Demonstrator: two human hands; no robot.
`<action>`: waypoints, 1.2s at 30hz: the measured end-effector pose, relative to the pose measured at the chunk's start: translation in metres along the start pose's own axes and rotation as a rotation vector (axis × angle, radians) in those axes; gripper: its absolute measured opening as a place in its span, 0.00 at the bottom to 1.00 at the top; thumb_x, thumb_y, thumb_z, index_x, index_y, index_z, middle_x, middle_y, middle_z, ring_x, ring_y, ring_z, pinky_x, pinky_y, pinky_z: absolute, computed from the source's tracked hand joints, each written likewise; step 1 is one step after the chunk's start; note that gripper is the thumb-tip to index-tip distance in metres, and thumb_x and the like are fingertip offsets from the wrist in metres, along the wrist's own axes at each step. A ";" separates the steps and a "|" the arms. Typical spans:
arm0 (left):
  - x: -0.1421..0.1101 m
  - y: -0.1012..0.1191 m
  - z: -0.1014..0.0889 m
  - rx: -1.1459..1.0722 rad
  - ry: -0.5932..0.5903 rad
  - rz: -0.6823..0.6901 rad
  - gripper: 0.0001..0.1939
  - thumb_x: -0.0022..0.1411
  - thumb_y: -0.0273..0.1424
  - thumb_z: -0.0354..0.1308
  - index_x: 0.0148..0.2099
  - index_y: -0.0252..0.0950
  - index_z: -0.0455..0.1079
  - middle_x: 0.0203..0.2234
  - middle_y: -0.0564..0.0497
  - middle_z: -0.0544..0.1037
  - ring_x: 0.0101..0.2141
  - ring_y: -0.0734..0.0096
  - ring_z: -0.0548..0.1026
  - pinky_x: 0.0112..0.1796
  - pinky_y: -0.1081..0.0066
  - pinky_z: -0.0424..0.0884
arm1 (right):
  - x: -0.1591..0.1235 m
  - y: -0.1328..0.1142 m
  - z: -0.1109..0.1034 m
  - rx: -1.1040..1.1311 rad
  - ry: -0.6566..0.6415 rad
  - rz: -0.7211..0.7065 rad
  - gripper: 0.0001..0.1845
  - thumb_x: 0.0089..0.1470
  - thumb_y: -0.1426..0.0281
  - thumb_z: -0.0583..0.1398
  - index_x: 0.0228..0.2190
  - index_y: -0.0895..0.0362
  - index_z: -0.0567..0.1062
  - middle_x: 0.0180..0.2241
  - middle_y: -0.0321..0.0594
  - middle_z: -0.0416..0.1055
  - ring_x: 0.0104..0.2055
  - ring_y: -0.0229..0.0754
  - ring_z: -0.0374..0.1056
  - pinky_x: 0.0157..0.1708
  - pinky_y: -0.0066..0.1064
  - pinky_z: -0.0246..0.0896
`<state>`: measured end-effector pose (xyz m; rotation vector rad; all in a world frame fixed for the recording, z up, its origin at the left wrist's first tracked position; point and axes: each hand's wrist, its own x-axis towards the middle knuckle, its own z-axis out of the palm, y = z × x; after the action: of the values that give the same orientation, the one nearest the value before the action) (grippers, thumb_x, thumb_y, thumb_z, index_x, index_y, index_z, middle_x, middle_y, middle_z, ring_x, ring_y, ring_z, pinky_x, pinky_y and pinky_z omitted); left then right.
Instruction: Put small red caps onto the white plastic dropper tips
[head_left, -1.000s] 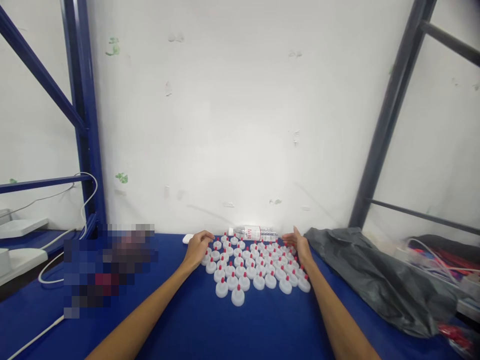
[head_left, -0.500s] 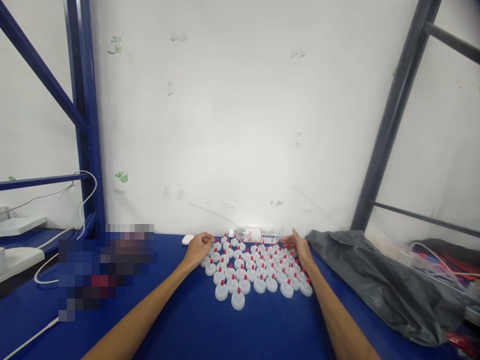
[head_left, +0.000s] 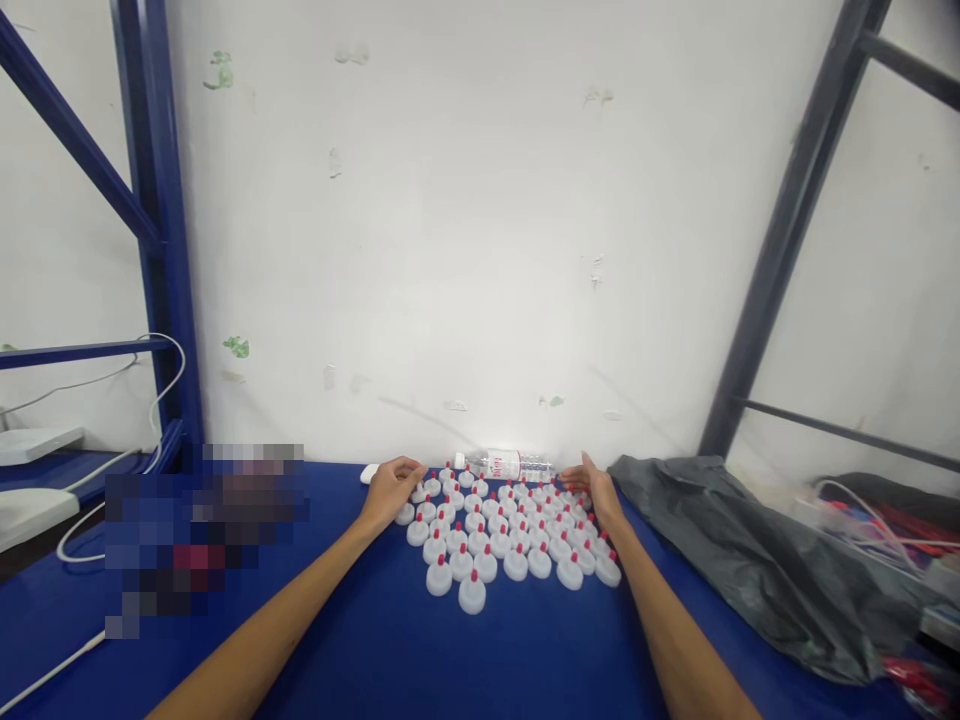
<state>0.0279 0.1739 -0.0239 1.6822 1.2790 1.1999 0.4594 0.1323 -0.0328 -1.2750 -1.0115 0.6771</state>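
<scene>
A clear bottle (head_left: 516, 465) with a red-and-white label is lying on its side on the blue table (head_left: 457, 665), near the white wall (head_left: 465, 230). Crumpled dark grey sheeting (head_left: 765, 570) is spreading across the right side, while a white cable (head_left: 182, 362) is looping beside the blue metal frame (head_left: 171, 230) on the left.

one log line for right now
red-tipped white caps: clustered | left hand: at cluster's left | right hand: at cluster's right | bottle: lying behind

Bottle (head_left: 504, 465) between caps (head_left: 472, 596) and wall (head_left: 465, 240)
</scene>
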 end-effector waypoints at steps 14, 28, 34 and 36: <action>-0.009 0.018 -0.009 -0.085 0.084 -0.023 0.22 0.78 0.42 0.68 0.65 0.36 0.76 0.62 0.43 0.81 0.56 0.48 0.83 0.55 0.47 0.85 | -0.012 -0.020 0.000 -0.002 0.041 -0.031 0.48 0.50 0.20 0.54 0.24 0.51 0.82 0.31 0.59 0.85 0.42 0.69 0.84 0.47 0.55 0.77; -0.074 0.079 -0.041 -0.019 0.068 0.237 0.24 0.50 0.59 0.76 0.29 0.43 0.82 0.28 0.50 0.86 0.33 0.54 0.79 0.38 0.59 0.79 | -0.116 -0.135 0.068 -0.310 -0.072 -0.620 0.31 0.69 0.37 0.59 0.35 0.48 0.85 0.35 0.43 0.85 0.39 0.54 0.77 0.50 0.48 0.70; -0.105 0.087 -0.035 -0.130 0.017 0.251 0.20 0.48 0.58 0.75 0.29 0.49 0.85 0.30 0.49 0.88 0.34 0.46 0.86 0.38 0.53 0.86 | -0.193 -0.107 0.137 -0.637 -0.388 -0.914 0.38 0.64 0.40 0.67 0.71 0.33 0.72 0.62 0.38 0.83 0.61 0.63 0.79 0.64 0.60 0.70; -0.111 0.087 -0.027 -0.216 -0.014 0.226 0.18 0.47 0.56 0.77 0.30 0.50 0.85 0.31 0.49 0.88 0.35 0.47 0.87 0.40 0.53 0.88 | -0.199 -0.096 0.146 -0.647 -0.395 -0.951 0.37 0.65 0.39 0.66 0.71 0.29 0.69 0.59 0.36 0.85 0.58 0.61 0.81 0.62 0.60 0.73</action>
<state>0.0206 0.0433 0.0350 1.7027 0.9313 1.4016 0.2317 0.0046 0.0121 -1.0070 -2.0737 -0.1810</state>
